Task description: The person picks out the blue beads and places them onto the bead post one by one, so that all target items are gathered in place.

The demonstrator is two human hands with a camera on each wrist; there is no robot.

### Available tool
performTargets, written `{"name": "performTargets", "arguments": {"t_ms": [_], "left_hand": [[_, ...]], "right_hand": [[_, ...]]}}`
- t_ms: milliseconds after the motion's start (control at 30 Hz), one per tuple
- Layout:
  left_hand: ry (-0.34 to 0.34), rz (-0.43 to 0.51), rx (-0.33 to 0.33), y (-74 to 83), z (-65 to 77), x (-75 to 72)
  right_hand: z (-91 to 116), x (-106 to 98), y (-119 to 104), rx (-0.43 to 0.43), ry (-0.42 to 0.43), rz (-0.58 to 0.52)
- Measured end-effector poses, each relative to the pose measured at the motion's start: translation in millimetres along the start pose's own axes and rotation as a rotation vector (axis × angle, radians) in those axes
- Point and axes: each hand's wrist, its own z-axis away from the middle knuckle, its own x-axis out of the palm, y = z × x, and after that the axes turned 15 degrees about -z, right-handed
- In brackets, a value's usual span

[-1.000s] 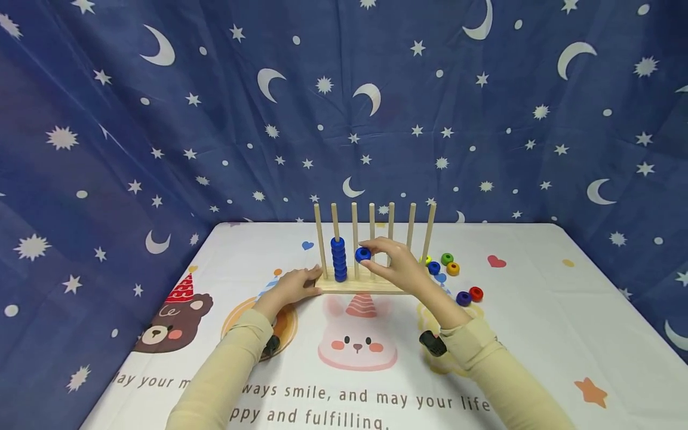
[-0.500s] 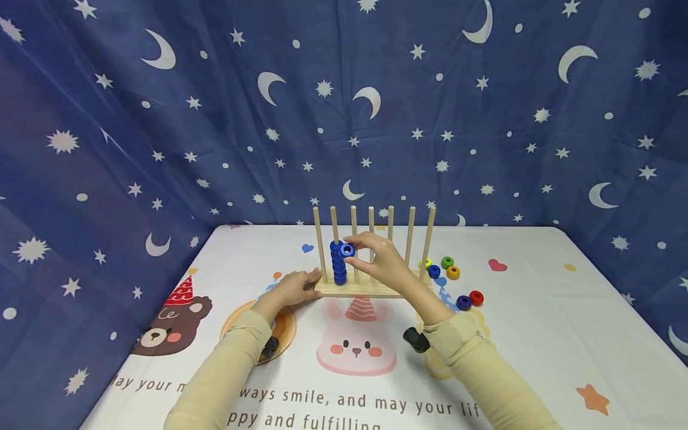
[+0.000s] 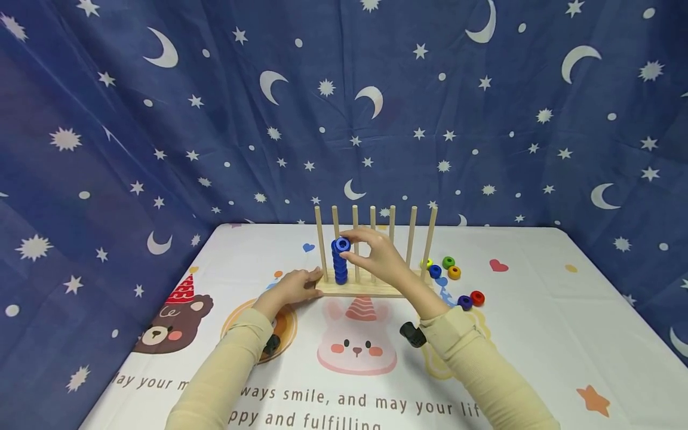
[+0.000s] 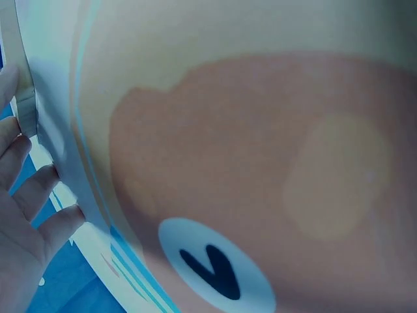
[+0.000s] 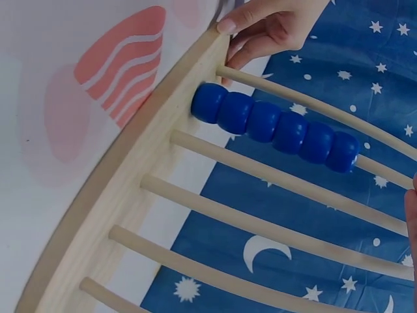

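A wooden peg rack stands on the table, with several upright pegs along its base. Blue beads are stacked on the second peg from the left, whose upper part is bare. My right hand pinches another blue bead between thumb and fingertips, its hole facing me. In the head view this bead overlaps the top of the stack. My left hand holds the left end of the base; in the right wrist view its thumb lies at the front corner and its fingers behind.
Right of the rack lie loose beads: yellow, blue, green, orange, purple and red. A printed white cloth covers the table. A dark blue starry curtain hangs behind and at the left.
My right hand has carried the blue bead left and slightly up, from beside the third peg to the top of the stack on the second. My left hand has stayed at the base.
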Motion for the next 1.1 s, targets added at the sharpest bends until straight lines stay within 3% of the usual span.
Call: {"name": "performTargets", "arguments": {"t_ms": [267, 500, 1100], "left_hand": [[0.016, -0.036, 0.015, -1.6, -0.9, 1.0], [-0.001, 0.032, 0.013, -0.6, -0.3, -0.4], [-0.001, 0.056, -0.008, -1.5, -2.1, 2.4]], "right_hand": [[-6, 0, -4, -0.001, -0.004, -0.01], [-13, -3, -7, 0.005, -0.007, -0.019], [-28, -8, -7, -0.031, 0.041, -0.016]]}}
